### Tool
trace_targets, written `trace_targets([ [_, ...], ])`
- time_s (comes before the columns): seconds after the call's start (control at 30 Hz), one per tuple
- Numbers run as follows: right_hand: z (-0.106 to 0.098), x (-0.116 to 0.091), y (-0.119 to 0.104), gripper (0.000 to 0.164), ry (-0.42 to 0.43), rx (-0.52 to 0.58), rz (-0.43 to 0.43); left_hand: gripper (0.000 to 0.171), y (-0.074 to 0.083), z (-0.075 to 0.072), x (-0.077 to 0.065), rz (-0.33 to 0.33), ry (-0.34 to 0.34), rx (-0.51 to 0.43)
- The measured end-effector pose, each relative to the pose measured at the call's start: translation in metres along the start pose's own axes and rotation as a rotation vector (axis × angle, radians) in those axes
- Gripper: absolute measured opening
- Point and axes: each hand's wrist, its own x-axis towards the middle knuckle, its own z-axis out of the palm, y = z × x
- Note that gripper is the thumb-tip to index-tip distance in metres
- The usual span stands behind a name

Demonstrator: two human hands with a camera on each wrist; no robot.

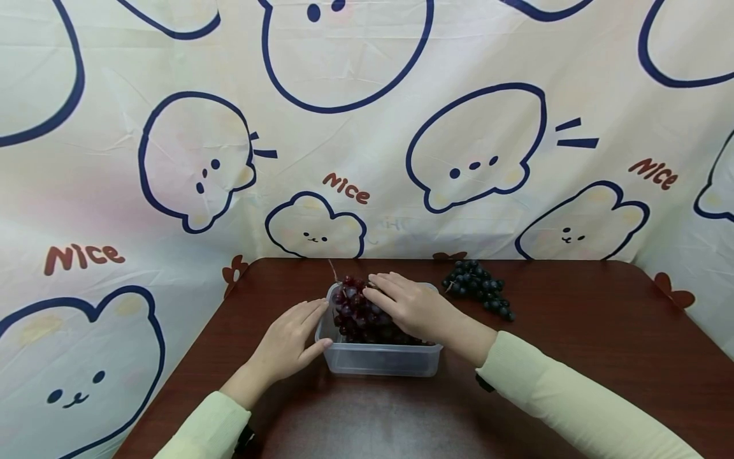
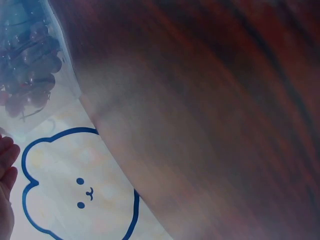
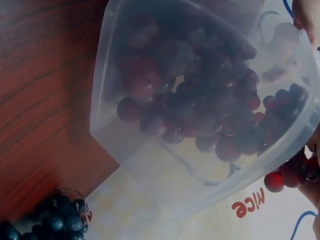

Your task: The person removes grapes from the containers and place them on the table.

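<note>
A bunch of red grapes (image 1: pixel 358 319) sits in a clear plastic container (image 1: pixel 381 362) on the table, with its thin stem sticking up at the far left. My right hand (image 1: pixel 415 309) rests on top of the bunch, fingers extended over it. At the container's left side, my left hand (image 1: pixel 292 338) touches the wall, its fingers extended and its thumb by the near corner. Through the cloudy wall in the right wrist view, the red grapes (image 3: pixel 200 105) fill much of the container (image 3: pixel 107 100). Some grapes show beside a hand at that view's right edge.
A bunch of dark, nearly black grapes (image 1: pixel 476 287) lies on the brown table (image 1: pixel 573 331), behind and right of the container. Behind the table hangs a pale cloth (image 1: pixel 390 140) printed with cartoon animals and the word "Nice".
</note>
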Motion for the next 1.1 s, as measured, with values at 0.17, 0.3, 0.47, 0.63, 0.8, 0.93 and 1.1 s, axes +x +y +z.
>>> trace_targets([
  [0.17, -0.005, 0.000, -0.001, 0.048, 0.000, -0.082, -0.043, 0.076, 0.000, 0.000, 0.000, 0.002, 0.003, -0.006],
  [0.3, -0.006, 0.000, 0.000, 0.048, 0.014, -0.146, -0.076, 0.077, 0.000, 0.000, 0.000, 0.003, 0.004, -0.008],
  [0.47, -0.006, -0.001, 0.002, 0.047, 0.043, -0.181, -0.098, 0.077, 0.000, -0.001, 0.000, 0.003, 0.003, -0.006],
  [0.63, -0.012, -0.002, 0.003, 0.050, 0.045, -0.194, -0.095, 0.073, 0.001, -0.001, 0.000, 0.005, 0.003, -0.007],
  [0.8, -0.017, -0.002, 0.005, 0.042, 0.036, -0.190, -0.090, 0.072, 0.001, -0.001, 0.000, 0.004, -0.007, -0.005],
  [0.93, -0.020, -0.004, 0.007, 0.034, 0.039, -0.173, -0.083, 0.075, 0.000, -0.001, 0.000, 0.003, -0.010, -0.002],
  [1.1, -0.024, -0.004, 0.010, 0.043, 0.037, -0.173, -0.070, 0.076, 0.000, 0.000, 0.000, 0.003, -0.011, -0.001],
])
